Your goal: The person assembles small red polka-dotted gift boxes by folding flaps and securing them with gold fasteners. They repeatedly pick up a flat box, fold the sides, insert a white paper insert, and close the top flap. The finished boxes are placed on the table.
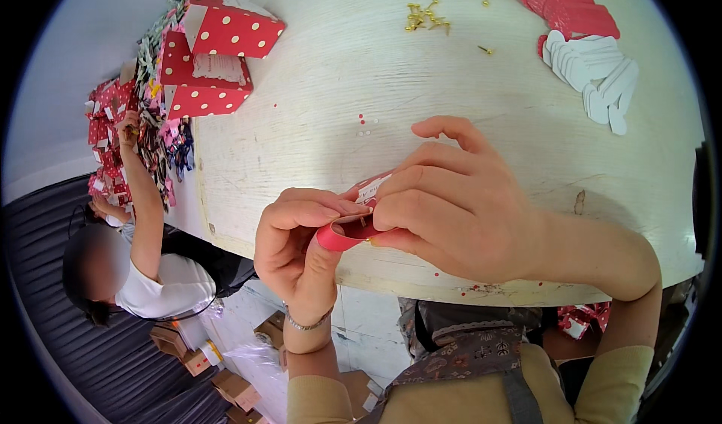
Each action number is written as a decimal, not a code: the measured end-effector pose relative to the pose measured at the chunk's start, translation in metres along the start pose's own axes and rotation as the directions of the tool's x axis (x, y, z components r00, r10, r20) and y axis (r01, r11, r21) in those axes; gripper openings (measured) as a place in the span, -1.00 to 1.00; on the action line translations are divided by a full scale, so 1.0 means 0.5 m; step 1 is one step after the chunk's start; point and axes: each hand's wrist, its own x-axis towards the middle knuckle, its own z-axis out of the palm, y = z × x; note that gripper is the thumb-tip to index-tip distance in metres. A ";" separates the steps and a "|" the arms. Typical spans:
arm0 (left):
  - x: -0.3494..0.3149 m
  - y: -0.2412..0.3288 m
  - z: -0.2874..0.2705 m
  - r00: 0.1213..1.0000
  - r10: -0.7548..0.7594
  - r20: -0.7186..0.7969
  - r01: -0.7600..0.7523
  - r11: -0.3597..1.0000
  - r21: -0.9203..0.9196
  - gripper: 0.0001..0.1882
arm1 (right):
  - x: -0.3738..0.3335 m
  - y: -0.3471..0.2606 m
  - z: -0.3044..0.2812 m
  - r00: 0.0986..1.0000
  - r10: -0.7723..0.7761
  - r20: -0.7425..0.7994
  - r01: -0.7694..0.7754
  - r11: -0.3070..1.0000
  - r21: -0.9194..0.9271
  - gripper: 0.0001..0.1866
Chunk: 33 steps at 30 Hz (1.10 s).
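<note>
My left hand (297, 247) and my right hand (451, 202) meet over the near edge of the pale wooden table (376, 85). Together they pinch a small red paper strip (342, 236) curled into a loop, white on its inner side. A tiny gold fastener (367, 214) shows between my fingertips where the strip's ends overlap. My left wrist wears a thin bracelet (307, 324).
Loose gold fasteners (425, 16) lie at the table's far middle. Red strips (564, 3) and white cut pieces (598, 74) are piled far right. Red polka-dot boxes (214, 51) stand far left. Another person (143, 266) sits at left, reaching into red paper pieces (109, 134). Cardboard boxes (226, 375) sit on the floor.
</note>
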 end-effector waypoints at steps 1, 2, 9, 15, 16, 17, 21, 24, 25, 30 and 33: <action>-0.001 -0.002 0.003 1.000 0.013 -0.020 -0.012 1.000 0.021 -0.77 | -0.001 0.000 0.000 1.000 0.001 0.002 -0.001 1.000 0.001 -0.74; -0.002 -0.003 0.004 0.999 0.026 -0.041 -0.024 0.999 0.043 -0.75 | -0.001 0.000 0.001 1.000 0.002 0.005 -0.002 1.000 0.003 -0.74; -0.005 -0.002 0.003 0.999 0.037 -0.039 -0.034 0.997 0.063 -0.81 | 0.000 -0.001 0.001 1.000 0.011 0.006 -0.011 1.000 -0.008 -0.76; -0.016 -0.012 -0.018 0.984 0.160 0.075 -0.170 0.974 0.151 -0.87 | -0.002 -0.002 -0.005 0.999 -0.004 0.040 0.007 0.998 -0.058 -0.79; -0.020 -0.011 -0.016 0.973 0.208 0.097 -0.223 0.955 0.195 -0.86 | -0.001 -0.005 -0.005 0.999 -0.002 0.044 0.004 0.999 -0.052 -0.79; -0.023 -0.011 -0.013 0.960 0.253 0.120 -0.276 0.932 0.237 -0.85 | -0.001 -0.009 -0.005 0.999 0.000 0.048 0.002 0.999 -0.045 -0.79; -0.035 -0.034 -0.011 0.927 0.374 0.040 -0.373 0.903 0.211 -0.80 | 0.005 -0.019 -0.005 0.997 0.003 0.073 0.000 0.999 -0.042 -0.80; -0.036 -0.023 -0.016 0.977 0.203 0.059 -0.211 0.914 0.348 -0.84 | 0.004 -0.005 0.003 0.997 -0.070 0.017 0.070 0.997 -0.022 -0.90; -0.037 -0.028 -0.016 0.976 0.211 0.055 -0.218 0.923 0.317 -0.85 | 0.004 -0.003 0.005 0.996 -0.087 0.033 0.087 0.996 -0.004 -0.90; -0.036 -0.044 -0.009 0.959 0.283 0.027 -0.276 0.905 0.323 -0.84 | 0.009 -0.004 -0.004 0.992 -0.082 0.091 0.076 0.995 0.070 -0.89; -0.032 -0.024 -0.001 0.959 0.274 0.070 -0.277 0.859 0.431 -0.84 | 0.024 -0.021 -0.019 0.983 0.021 0.184 -0.027 0.999 0.030 -0.84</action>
